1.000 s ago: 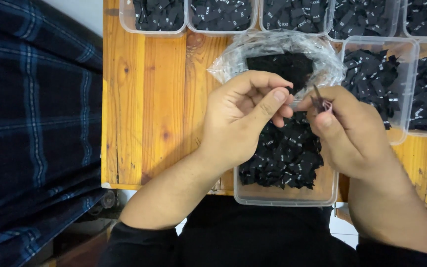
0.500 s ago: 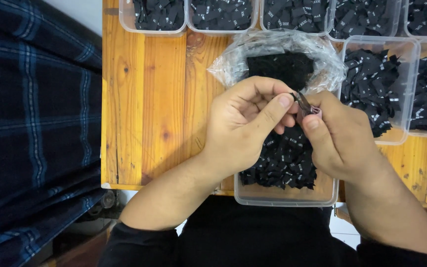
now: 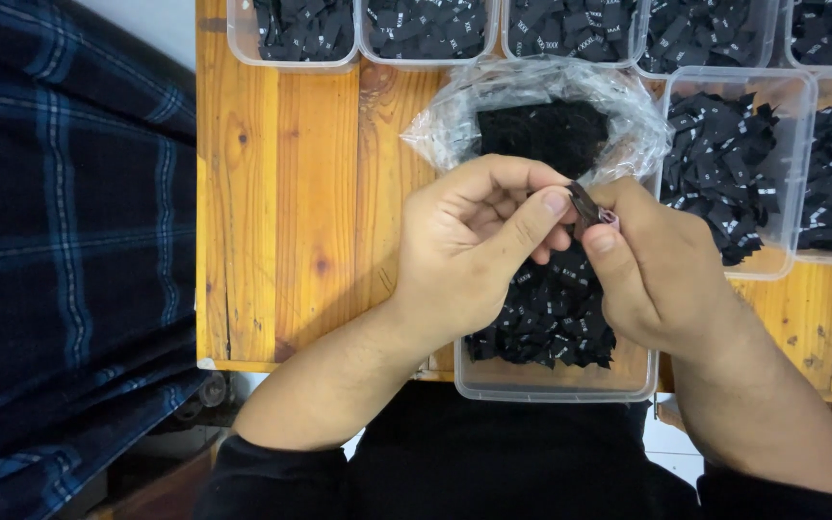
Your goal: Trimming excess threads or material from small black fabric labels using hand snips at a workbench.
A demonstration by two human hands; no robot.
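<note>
Hands at frame centre: left hand point(image 3: 479, 246) and right hand point(image 3: 662, 274) together pinching small dark label point(image 3: 585, 205), above clear tub point(image 3: 556, 371) of black labels point(image 3: 551, 313); plastic bag point(image 3: 532, 106) behind, on wooden worktop point(image 3: 281, 193).

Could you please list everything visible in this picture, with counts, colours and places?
Wooden table: one, orange-brown, centre.
Clear plastic tubs of small black fabric labels: at least seven, along the top edge, at right, and one under the hands.
Crinkled clear plastic bag: one, holding black labels, behind the hands.
Dark blue checked cloth: one, far left.
Small dark label: one, pinched between both hands.
Left hand: bare, centre.
Right hand: bare, right of centre.
</note>
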